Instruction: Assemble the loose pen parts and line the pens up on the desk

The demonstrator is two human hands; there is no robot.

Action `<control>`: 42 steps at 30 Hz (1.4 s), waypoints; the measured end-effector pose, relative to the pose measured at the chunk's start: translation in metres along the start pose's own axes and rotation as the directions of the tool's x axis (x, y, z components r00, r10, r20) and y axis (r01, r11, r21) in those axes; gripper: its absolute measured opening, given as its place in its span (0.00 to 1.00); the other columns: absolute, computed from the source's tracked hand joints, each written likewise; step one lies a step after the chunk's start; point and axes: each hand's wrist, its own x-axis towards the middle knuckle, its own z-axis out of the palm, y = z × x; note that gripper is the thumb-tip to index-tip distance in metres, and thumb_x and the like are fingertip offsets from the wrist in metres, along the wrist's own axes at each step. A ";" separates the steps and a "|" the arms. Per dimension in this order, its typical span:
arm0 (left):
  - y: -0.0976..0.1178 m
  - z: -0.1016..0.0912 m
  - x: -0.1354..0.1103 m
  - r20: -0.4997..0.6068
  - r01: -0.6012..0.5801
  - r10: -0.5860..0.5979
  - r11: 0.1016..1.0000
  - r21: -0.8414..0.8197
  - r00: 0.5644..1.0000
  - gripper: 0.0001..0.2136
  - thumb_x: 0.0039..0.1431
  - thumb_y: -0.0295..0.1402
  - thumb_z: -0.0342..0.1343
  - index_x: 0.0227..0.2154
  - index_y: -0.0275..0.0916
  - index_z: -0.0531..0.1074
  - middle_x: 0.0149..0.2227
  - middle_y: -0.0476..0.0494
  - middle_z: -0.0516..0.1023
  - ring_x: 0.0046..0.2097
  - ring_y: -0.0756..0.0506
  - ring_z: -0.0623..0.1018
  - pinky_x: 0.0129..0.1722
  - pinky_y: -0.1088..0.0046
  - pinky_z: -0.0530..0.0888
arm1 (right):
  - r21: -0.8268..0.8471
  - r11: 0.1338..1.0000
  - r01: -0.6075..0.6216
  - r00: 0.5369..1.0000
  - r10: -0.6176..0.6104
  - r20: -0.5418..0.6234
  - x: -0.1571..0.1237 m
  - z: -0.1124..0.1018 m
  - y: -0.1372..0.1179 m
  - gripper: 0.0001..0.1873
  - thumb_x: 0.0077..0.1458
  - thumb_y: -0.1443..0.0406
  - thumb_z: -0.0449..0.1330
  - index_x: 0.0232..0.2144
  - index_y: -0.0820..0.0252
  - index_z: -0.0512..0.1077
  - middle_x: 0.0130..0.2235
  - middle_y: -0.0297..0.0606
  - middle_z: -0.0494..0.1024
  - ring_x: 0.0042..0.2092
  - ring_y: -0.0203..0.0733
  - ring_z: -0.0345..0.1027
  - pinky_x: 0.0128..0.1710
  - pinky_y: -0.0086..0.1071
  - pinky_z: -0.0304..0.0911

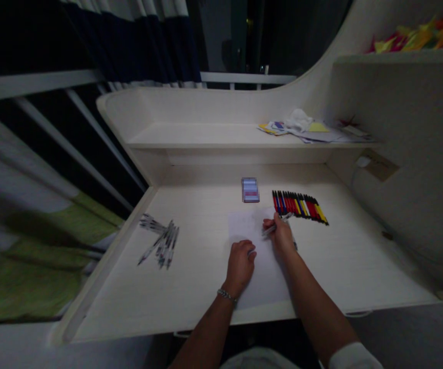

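My right hand (281, 233) is closed on a white pen (276, 226), its tip over a white sheet of paper (257, 271) lying on the desk. My left hand (241, 262), with a bracelet at the wrist, rests curled on the same sheet; something small and pale shows at its fingertips, too small to name. A row of several coloured pens (298, 206) lies just beyond my right hand. A small striped box (250, 189) sits behind the sheet. A loose pile of several white pens (162, 240) lies to the left.
The white desk (136, 287) has a raised shelf (190, 136) at the back carrying scattered papers and a cloth (306, 127). A tall white side panel (409, 169) closes the right. Colourful paper (421, 33) tops it. White rails and a green-grey bedspread (33, 256) lie left.
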 end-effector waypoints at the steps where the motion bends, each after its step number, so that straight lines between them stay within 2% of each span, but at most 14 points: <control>1: 0.000 0.000 0.000 0.001 -0.005 0.005 1.000 0.001 1.000 0.11 0.53 0.20 0.58 0.36 0.40 0.78 0.45 0.41 0.78 0.49 0.40 0.74 0.52 0.56 0.68 | 0.116 0.993 0.000 1.000 -0.001 0.008 -0.003 -0.002 -0.003 0.14 0.48 0.54 0.66 0.26 0.59 0.72 0.26 0.35 0.77 0.25 0.35 0.67 0.21 0.27 0.60; 4: 0.001 -0.001 0.001 -0.002 -0.005 0.005 1.000 0.008 1.000 0.10 0.53 0.21 0.58 0.36 0.40 0.78 0.45 0.41 0.78 0.48 0.41 0.74 0.52 0.57 0.68 | 0.357 0.933 -0.049 0.999 0.038 0.037 -0.014 -0.006 -0.012 0.13 0.46 0.59 0.69 0.31 0.57 0.71 0.24 0.29 0.73 0.20 0.29 0.59 0.15 0.23 0.53; 6: 0.002 -0.002 0.001 -0.001 0.000 0.000 1.000 0.007 1.000 0.10 0.53 0.21 0.58 0.36 0.40 0.78 0.45 0.41 0.78 0.48 0.41 0.73 0.52 0.58 0.68 | 0.440 0.884 -0.155 0.988 0.126 0.094 -0.021 -0.010 -0.018 0.17 0.50 0.50 0.65 0.29 0.57 0.69 0.18 0.25 0.64 0.16 0.28 0.50 0.12 0.22 0.46; 9: 0.002 -0.002 0.002 0.002 -0.001 0.001 1.000 0.001 1.000 0.10 0.53 0.21 0.58 0.36 0.40 0.78 0.44 0.42 0.78 0.48 0.41 0.73 0.52 0.59 0.68 | 0.508 0.813 -0.284 0.959 0.246 0.143 -0.027 -0.017 -0.025 0.30 0.52 0.38 0.52 0.20 0.57 0.63 0.13 0.24 0.54 0.14 0.29 0.44 0.12 0.24 0.43; 12: 0.001 -0.003 0.003 0.004 -0.001 0.001 1.000 0.007 1.000 0.10 0.53 0.21 0.58 0.36 0.39 0.78 0.45 0.41 0.79 0.48 0.41 0.74 0.53 0.59 0.68 | 0.550 0.774 -0.314 0.948 0.290 0.134 -0.028 -0.024 -0.029 0.28 0.54 0.42 0.51 0.17 0.56 0.59 0.13 0.24 0.51 0.14 0.29 0.41 0.13 0.25 0.42; 17: 0.012 -0.006 0.001 0.016 0.013 -0.013 0.999 -0.048 1.000 0.09 0.54 0.26 0.60 0.38 0.40 0.79 0.43 0.41 0.80 0.48 0.40 0.74 0.52 0.58 0.68 | 0.615 0.732 -0.295 0.955 0.205 0.214 -0.038 -0.027 -0.034 0.25 0.55 0.45 0.52 0.18 0.56 0.60 0.15 0.25 0.52 0.17 0.31 0.45 0.16 0.26 0.49; 21: 0.032 0.001 -0.001 0.154 0.141 -0.086 0.906 -0.398 0.984 0.14 0.55 0.38 0.61 0.43 0.40 0.77 0.40 0.41 0.81 0.40 0.43 0.78 0.43 0.65 0.73 | 0.591 0.775 -0.222 0.966 0.092 0.243 -0.057 -0.019 -0.043 0.26 0.56 0.43 0.51 0.18 0.56 0.63 0.16 0.28 0.57 0.20 0.34 0.53 0.23 0.30 0.58; 23: 0.037 0.005 0.000 0.241 0.275 -0.161 0.766 -0.580 0.957 0.15 0.54 0.41 0.62 0.41 0.37 0.78 0.33 0.41 0.80 0.34 0.45 0.77 0.36 0.70 0.73 | 0.538 0.829 -0.151 0.978 0.047 0.202 -0.066 -0.020 -0.048 0.25 0.55 0.45 0.53 0.19 0.56 0.66 0.18 0.31 0.63 0.24 0.36 0.60 0.29 0.33 0.63; 26: 0.037 0.007 0.005 0.265 0.406 -0.325 0.521 -0.751 0.908 0.17 0.47 0.41 0.67 0.36 0.35 0.78 0.30 0.44 0.78 0.31 0.49 0.76 0.33 0.74 0.71 | 0.329 0.937 -0.119 0.974 0.045 0.223 -0.078 -0.035 -0.058 0.20 0.51 0.49 0.58 0.24 0.58 0.76 0.29 0.39 0.77 0.37 0.43 0.70 0.41 0.36 0.65; 29: 0.035 0.002 0.013 0.267 0.412 -0.402 0.337 -0.846 0.876 0.19 0.40 0.37 0.71 0.36 0.37 0.78 0.30 0.47 0.77 0.33 0.51 0.75 0.35 0.76 0.71 | -0.095 0.989 -0.116 0.950 0.138 0.279 -0.087 -0.061 -0.063 0.16 0.45 0.55 0.65 0.32 0.61 0.81 0.36 0.43 0.81 0.43 0.48 0.71 0.44 0.37 0.65; 31: 0.038 0.001 0.018 0.301 0.419 -0.380 0.281 -0.863 0.875 0.19 0.38 0.34 0.72 0.36 0.37 0.78 0.30 0.49 0.76 0.33 0.51 0.76 0.37 0.75 0.72 | -0.362 0.930 -0.056 0.950 0.162 0.268 -0.093 -0.075 -0.064 0.17 0.43 0.57 0.67 0.35 0.61 0.82 0.34 0.41 0.82 0.38 0.46 0.72 0.41 0.37 0.65; 33: 0.044 0.003 0.021 0.324 0.422 -0.344 0.261 -0.868 0.881 0.19 0.39 0.33 0.72 0.37 0.38 0.78 0.30 0.49 0.76 0.33 0.51 0.76 0.39 0.74 0.72 | -0.508 0.861 0.009 0.952 0.148 0.269 -0.097 -0.083 -0.063 0.19 0.44 0.57 0.68 0.38 0.60 0.81 0.33 0.40 0.82 0.35 0.44 0.72 0.39 0.37 0.66; 38: 0.057 0.020 0.027 0.339 0.418 -0.285 0.290 -0.861 0.897 0.21 0.42 0.34 0.70 0.42 0.37 0.77 0.34 0.46 0.79 0.35 0.50 0.78 0.42 0.71 0.74 | -0.581 0.805 0.116 0.964 0.050 0.263 -0.095 -0.094 -0.060 0.21 0.45 0.57 0.67 0.42 0.60 0.80 0.42 0.41 0.82 0.42 0.48 0.75 0.44 0.39 0.68; 42: 0.052 0.026 0.024 0.272 0.374 -0.268 0.494 -0.785 0.924 0.20 0.44 0.33 0.69 0.43 0.37 0.77 0.39 0.40 0.81 0.39 0.46 0.79 0.42 0.68 0.74 | -0.721 0.677 0.150 0.988 -0.120 0.094 -0.072 -0.110 -0.058 0.18 0.50 0.58 0.63 0.43 0.58 0.80 0.43 0.41 0.82 0.44 0.49 0.76 0.48 0.39 0.67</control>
